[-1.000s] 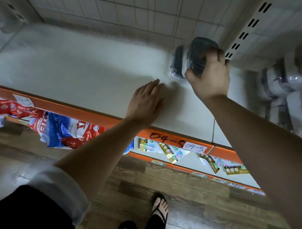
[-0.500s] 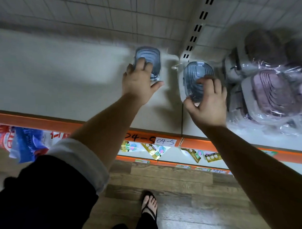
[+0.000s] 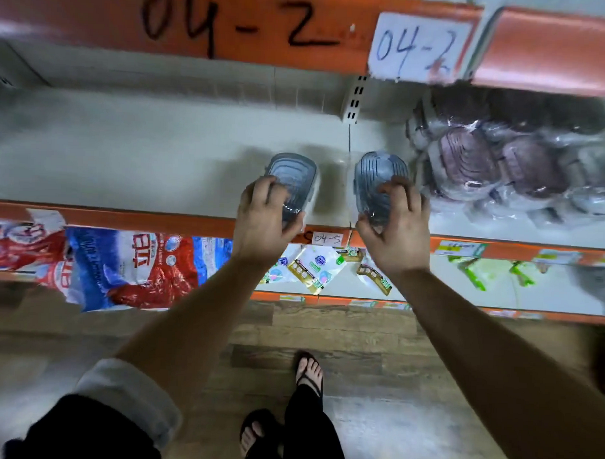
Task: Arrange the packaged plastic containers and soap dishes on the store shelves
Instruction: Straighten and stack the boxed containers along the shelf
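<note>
Both hands are on the shelf at once. My left hand (image 3: 263,221) grips the near end of one blue-grey ribbed oval plastic soap dish in clear film (image 3: 291,170), fingers curled over its top and the thumb round its right side. My right hand (image 3: 395,229) does the same with a second blue-grey ribbed soap dish in clear film (image 3: 378,170), fingers hooked over the top, thumb tucked at its near left corner. The two dishes sit side by side on the white shelf board (image 3: 142,162), close to its orange front edge (image 3: 123,219), with a gap between them where the board's seam runs. The right one is just beside a heap of mauve soap dishes wrapped in clear plastic (image 3: 468,163). A small white tag reading 04-5 (image 3: 324,238) sits on the edge between my wrists. Above, the orange strip of the upper shelf (image 3: 233,24) carries 04-2, with a white paper label (image 3: 417,48) saying the same. Below are red and blue bags (image 3: 128,268) and small sachets (image 3: 310,267). My foot in a black flip-flop (image 3: 310,370) stands on the wood-plank floor (image 3: 342,333).
</note>
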Motion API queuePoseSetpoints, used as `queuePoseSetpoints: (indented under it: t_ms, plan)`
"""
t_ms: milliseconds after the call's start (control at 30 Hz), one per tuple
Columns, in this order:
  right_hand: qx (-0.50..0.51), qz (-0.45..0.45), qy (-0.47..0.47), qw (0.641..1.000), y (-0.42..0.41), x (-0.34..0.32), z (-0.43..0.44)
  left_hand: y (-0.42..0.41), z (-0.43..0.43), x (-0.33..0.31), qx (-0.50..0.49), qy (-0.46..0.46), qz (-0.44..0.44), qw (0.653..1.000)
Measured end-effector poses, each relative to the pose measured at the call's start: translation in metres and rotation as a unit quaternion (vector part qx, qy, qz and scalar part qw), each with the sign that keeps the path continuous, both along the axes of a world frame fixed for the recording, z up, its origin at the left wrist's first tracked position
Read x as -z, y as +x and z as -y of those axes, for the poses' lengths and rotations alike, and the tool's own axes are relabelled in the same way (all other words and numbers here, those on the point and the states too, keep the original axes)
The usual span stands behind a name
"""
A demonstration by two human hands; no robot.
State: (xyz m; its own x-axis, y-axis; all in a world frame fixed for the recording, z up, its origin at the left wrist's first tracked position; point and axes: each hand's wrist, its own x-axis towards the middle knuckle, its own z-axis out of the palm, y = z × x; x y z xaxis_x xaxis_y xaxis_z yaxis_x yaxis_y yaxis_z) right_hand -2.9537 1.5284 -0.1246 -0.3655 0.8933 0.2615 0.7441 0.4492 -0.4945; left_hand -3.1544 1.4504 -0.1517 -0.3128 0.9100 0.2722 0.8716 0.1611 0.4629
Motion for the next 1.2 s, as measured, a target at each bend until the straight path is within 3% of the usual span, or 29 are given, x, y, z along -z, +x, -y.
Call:
queuePoseSetpoints:
  t_ms: [100,300,600,733,900,1200]
  plan:
    - [0.001,-0.009,-0.004,1.0,0.016,-0.03,0.036,0.014,0.039,-0.034,0.03,0.028,0.005,0.999]
    - [0.023,-0.062,0.005,0.998,0.044,-0.105,0.096,0.039,0.095,-0.111,0.109,0.069,-0.07,0.989]
    - [0.018,-0.098,0.124,0.987,0.074,-0.195,0.123,0.042,0.099,-0.214,0.142,0.193,-0.071,0.968]
    - [0.043,-0.071,0.136,0.987,0.082,-0.232,0.089,0.029,0.073,-0.252,0.113,0.155,-0.083,0.978]
    - [0.064,-0.018,0.082,0.994,0.091,-0.264,0.035,0.021,0.039,-0.273,0.073,0.071,-0.104,0.989]
    - [0.025,0.09,0.044,0.995,0.109,-0.277,-0.047,0.032,0.0,-0.281,-0.013,0.064,-0.102,0.993]
